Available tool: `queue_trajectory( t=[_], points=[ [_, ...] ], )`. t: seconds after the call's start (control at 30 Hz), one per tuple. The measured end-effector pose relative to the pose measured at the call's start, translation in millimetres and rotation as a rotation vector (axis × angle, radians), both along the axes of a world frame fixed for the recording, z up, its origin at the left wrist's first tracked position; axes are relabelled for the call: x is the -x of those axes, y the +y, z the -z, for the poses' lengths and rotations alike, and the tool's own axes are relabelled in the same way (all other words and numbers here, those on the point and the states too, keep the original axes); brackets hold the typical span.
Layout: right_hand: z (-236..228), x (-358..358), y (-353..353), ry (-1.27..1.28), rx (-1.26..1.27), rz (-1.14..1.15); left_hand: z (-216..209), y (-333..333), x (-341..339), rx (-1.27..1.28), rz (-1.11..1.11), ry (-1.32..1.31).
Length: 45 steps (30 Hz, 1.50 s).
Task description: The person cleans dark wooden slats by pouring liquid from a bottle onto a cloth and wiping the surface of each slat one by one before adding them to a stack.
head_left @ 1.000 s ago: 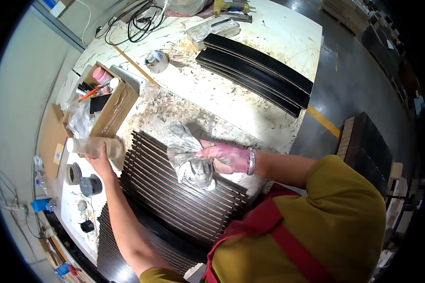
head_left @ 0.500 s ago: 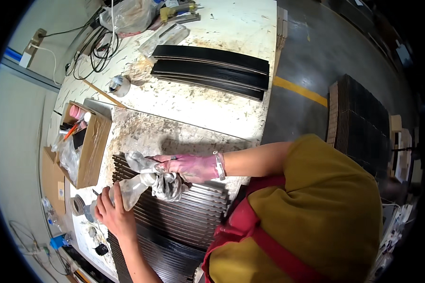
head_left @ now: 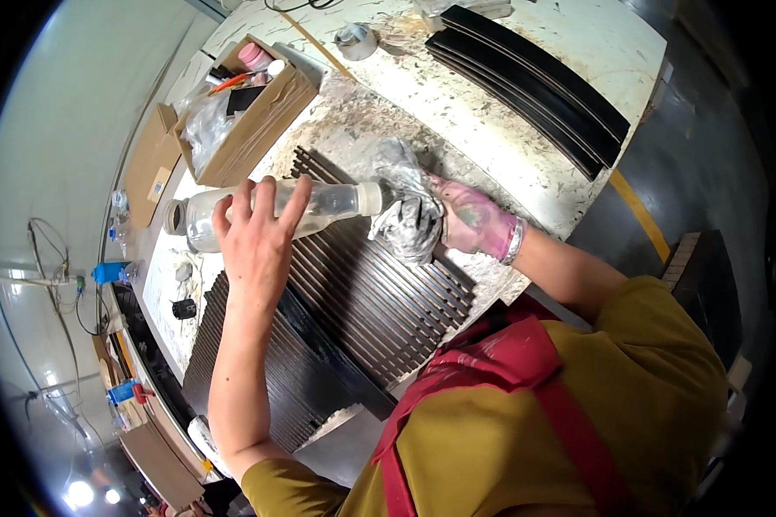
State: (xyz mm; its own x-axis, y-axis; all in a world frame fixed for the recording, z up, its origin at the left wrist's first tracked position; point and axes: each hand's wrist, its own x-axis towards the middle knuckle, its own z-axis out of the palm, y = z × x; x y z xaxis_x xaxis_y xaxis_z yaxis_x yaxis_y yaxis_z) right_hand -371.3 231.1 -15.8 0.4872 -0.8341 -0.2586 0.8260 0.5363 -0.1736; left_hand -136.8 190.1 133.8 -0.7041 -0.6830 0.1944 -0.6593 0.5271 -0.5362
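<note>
My bare left hand (head_left: 259, 237) is closed over a clear plastic bottle (head_left: 334, 202), which lies nearly level with its white neck to the right. The neck meets a crumpled white rag (head_left: 409, 233) with grey and black stains. My right hand (head_left: 474, 217), in a pink stained glove, grips that rag; its fingertips are partly hidden behind the cloth. Below both hands lie rows of thin dark strips (head_left: 379, 289) side by side on the table. A wider black strip (head_left: 328, 345) rests across them, nearer to me.
Curved black panels (head_left: 535, 95) are stacked at the far right of the stained white table (head_left: 500, 172). At the back left stands a cardboard box (head_left: 263, 129) of bottles and plastic bags. A roll of tape (head_left: 355, 40) and a wooden stick (head_left: 315, 39) lie beyond it.
The view has turned, so the table sits at a new slant. The bottle's neck stays by the rag, and the bottle now lies more level. Both hands keep their hold.
</note>
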Motion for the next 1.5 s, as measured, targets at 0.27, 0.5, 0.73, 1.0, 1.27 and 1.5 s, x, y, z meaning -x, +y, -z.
queue_trajectory(
  t=[0.27,0.5,0.73,1.0,1.27,1.5],
  points=[
    [5.3,0.6,-3.1,0.108,-0.115,-0.045,7.0,-4.7,-7.3,0.036,0.001,0.038],
    [-50.1,-25.4,-28.1,-0.197,0.082,-0.112,29.5,-31.1,-25.6,-0.215,0.012,0.404],
    [-55.8,-47.6,-87.6,-0.145,0.148,-0.162,59.7,-105.3,-66.4,-0.11,-0.199,0.9],
    [-18.3,-55.0,-45.4,-0.098,-0.032,-0.132,119.9,-154.2,-116.7,-0.103,-0.434,1.31],
    [-15.4,-38.1,-20.3,-0.033,-0.06,-0.248,102.6,-98.5,-142.9,-0.056,-0.456,1.245],
    [-38.6,-19.5,-22.1,0.156,-0.055,-0.249,79.4,192.3,-165.0,-0.075,-0.896,1.988]
  ],
)
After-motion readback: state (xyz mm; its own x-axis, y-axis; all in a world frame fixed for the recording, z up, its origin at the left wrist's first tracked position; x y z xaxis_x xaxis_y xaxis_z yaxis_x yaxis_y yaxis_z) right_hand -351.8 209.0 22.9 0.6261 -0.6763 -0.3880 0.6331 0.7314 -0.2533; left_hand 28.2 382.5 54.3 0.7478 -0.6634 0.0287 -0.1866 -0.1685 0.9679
